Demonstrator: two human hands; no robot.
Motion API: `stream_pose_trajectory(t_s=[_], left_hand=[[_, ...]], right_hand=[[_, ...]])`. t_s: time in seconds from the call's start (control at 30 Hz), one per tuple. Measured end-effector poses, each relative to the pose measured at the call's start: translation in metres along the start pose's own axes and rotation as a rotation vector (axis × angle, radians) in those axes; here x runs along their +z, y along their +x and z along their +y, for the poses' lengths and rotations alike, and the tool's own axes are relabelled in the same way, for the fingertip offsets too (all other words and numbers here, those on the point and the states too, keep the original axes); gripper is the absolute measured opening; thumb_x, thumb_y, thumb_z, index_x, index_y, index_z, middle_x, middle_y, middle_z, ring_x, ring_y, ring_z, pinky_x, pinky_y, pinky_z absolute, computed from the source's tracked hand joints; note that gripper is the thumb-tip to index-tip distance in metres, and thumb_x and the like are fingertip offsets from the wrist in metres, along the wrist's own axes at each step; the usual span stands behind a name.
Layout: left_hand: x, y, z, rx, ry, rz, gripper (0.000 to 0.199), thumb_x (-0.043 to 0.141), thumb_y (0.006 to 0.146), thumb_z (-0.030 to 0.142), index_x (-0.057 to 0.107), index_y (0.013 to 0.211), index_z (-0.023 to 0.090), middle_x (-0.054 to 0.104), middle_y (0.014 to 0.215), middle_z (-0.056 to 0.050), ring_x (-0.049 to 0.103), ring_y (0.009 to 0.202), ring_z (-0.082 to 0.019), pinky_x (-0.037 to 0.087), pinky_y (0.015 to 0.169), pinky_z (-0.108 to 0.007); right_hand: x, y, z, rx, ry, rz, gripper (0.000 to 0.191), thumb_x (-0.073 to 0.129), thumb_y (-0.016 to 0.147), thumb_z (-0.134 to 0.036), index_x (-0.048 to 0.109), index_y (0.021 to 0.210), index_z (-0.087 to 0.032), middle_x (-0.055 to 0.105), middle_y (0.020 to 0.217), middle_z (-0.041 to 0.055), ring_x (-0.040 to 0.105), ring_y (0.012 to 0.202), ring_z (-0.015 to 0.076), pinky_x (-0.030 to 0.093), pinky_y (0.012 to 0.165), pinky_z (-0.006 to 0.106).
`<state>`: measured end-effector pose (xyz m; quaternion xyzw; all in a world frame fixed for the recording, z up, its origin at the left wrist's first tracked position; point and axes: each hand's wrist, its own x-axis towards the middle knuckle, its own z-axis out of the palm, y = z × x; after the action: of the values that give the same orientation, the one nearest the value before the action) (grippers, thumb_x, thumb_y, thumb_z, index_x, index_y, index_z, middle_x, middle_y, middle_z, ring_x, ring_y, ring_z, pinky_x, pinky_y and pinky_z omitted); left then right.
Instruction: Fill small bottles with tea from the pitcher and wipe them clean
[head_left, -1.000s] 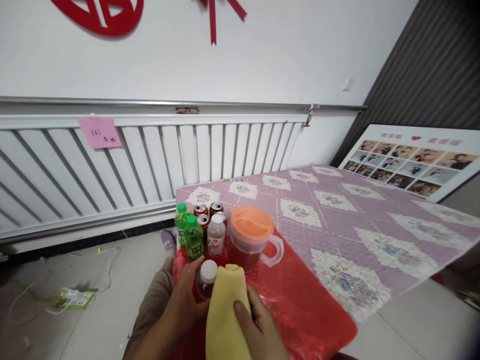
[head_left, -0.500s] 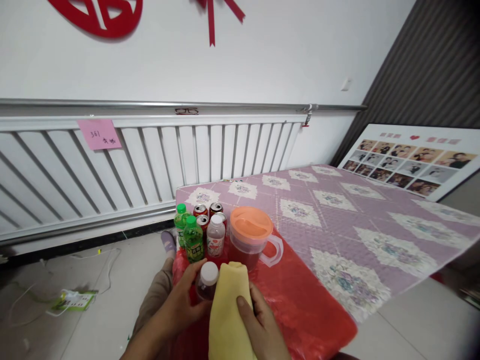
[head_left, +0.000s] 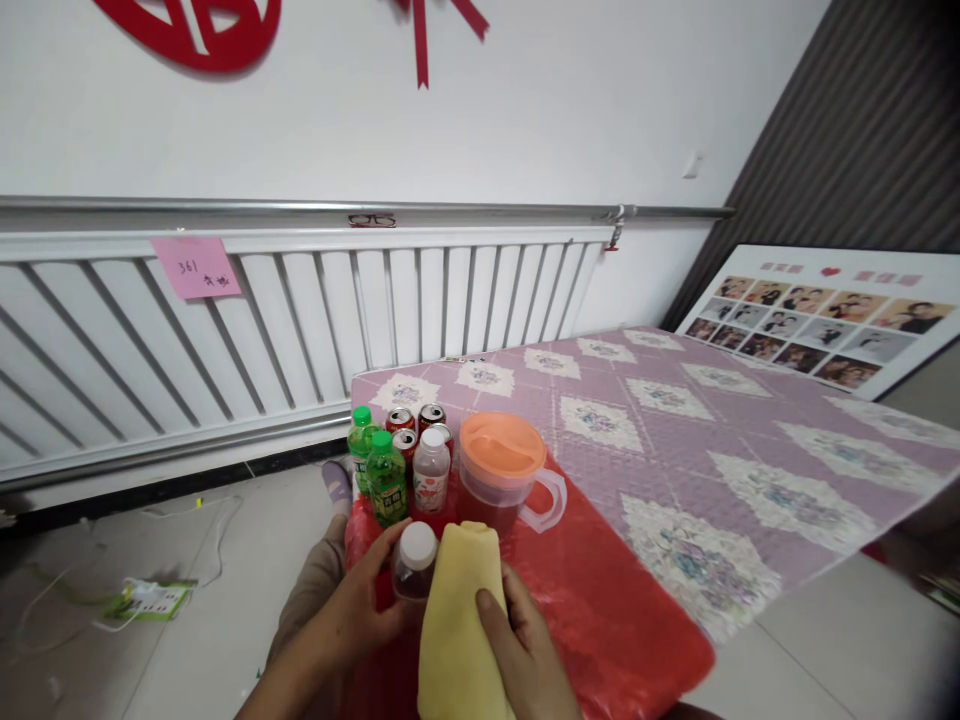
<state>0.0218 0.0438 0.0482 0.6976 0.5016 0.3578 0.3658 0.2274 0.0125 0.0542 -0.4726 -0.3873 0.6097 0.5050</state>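
Observation:
My left hand is curved round a clear bottle with a white cap, at the near edge of the red plastic sheet. A folded yellow cloth is gripped in my right hand, just right of that bottle. Behind them stand two green-capped bottles, a second white-capped bottle and several drink cans. To their right is a clear pitcher with an orange lid, its handle pointing right. The lower part of the held bottle is hidden.
A bed or table with a purple flowered cover spreads to the right, with a photo board at its far end. A white radiator runs behind. On the floor at left lie a power strip and cables.
The top of the yellow cloth has shifted very slightly. My hands keep their holds, and the other objects have not visibly moved.

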Motion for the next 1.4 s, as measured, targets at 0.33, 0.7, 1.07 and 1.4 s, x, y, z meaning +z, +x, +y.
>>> stream_pose_trajectory(t_s=[0.33,0.7,1.07,1.4], left_hand=[[0.022,-0.005,-0.006,-0.093,0.039,0.206,0.076,0.073,0.070,0.029,0.036,0.136,0.020,0.054,0.138,-0.015,0.053,0.127,-0.030,0.046,0.106,-0.046],[0.017,-0.003,-0.002,-0.093,-0.087,0.125,0.067,0.073,0.069,0.026,0.045,0.130,0.020,0.062,0.131,-0.011,0.060,0.120,-0.028,0.048,0.104,-0.041],[0.011,-0.002,-0.009,-0.071,-0.162,0.019,0.081,0.071,0.074,0.027,0.031,0.144,0.018,0.044,0.150,-0.015,0.042,0.138,-0.030,0.036,0.115,-0.043],[0.028,-0.001,-0.007,-0.159,-0.222,0.141,0.080,0.076,0.068,0.031,0.036,0.136,0.018,0.053,0.142,-0.014,0.053,0.128,-0.028,0.044,0.108,-0.039]], right_hand=[[0.001,-0.005,0.002,-0.029,-0.196,0.012,0.053,0.066,0.079,-0.054,0.060,0.121,-0.021,0.067,0.127,0.0126,0.060,0.119,0.0318,0.049,0.096,0.042],[0.002,-0.007,0.003,-0.017,-0.192,0.003,0.055,0.062,0.082,-0.055,0.058,0.125,-0.021,0.066,0.128,0.0120,0.064,0.112,0.0291,0.052,0.093,0.037],[0.000,-0.003,0.010,0.012,0.058,0.032,0.057,0.066,0.078,-0.059,0.060,0.123,-0.024,0.071,0.119,0.0105,0.069,0.101,0.0307,0.055,0.084,0.042],[0.004,-0.005,0.014,0.013,0.022,0.004,0.059,0.068,0.078,-0.057,0.057,0.125,-0.023,0.067,0.127,0.0114,0.064,0.112,0.0304,0.053,0.091,0.041]])
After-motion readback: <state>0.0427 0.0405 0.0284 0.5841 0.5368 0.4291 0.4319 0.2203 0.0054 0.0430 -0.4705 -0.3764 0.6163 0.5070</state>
